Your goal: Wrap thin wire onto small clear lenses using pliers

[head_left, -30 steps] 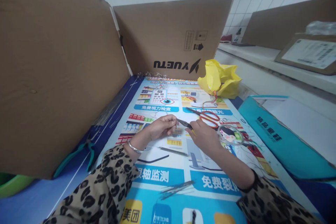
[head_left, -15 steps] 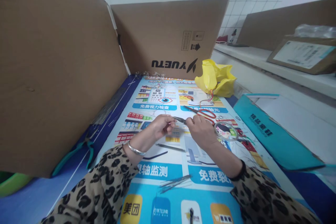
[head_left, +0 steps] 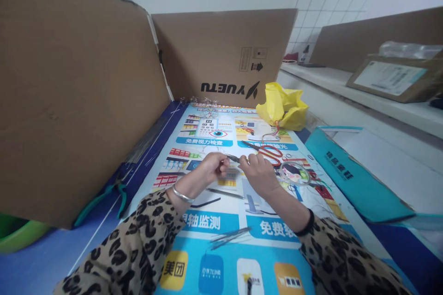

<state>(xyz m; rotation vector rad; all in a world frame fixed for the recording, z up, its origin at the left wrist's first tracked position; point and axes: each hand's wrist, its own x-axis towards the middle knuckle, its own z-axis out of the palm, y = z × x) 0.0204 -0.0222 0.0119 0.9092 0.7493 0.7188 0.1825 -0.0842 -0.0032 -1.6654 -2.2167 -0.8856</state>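
Note:
My right hand [head_left: 261, 175] is closed around a pair of pliers [head_left: 234, 159], whose dark, narrow jaws point left. Opposite it, my left hand [head_left: 215, 167] pinches at the tip of those jaws. Whatever lies between its fingertips is too small to make out. Just behind my right hand are scissors [head_left: 270, 153] with red handles. A clear ring like a tape roll [head_left: 294, 173] lies to its right. Below my hands, a few thin dark wires [head_left: 225, 193] rest on the printed poster [head_left: 207, 212], with a bundle of wire pieces [head_left: 230, 237] nearer to me.
Cardboard panels [head_left: 221, 46] stand at the back and left. Teal-handled pliers [head_left: 119, 189] and a green bowl [head_left: 31, 235] are on the left. A crumpled yellow wrapper [head_left: 281, 107] sits at the back right, near an open teal box [head_left: 356, 179]. A parcel [head_left: 391, 78] rests on the ledge.
The view has shifted slightly. My right hand with the pliers is a little closer to my left hand, which keeps its pinch.

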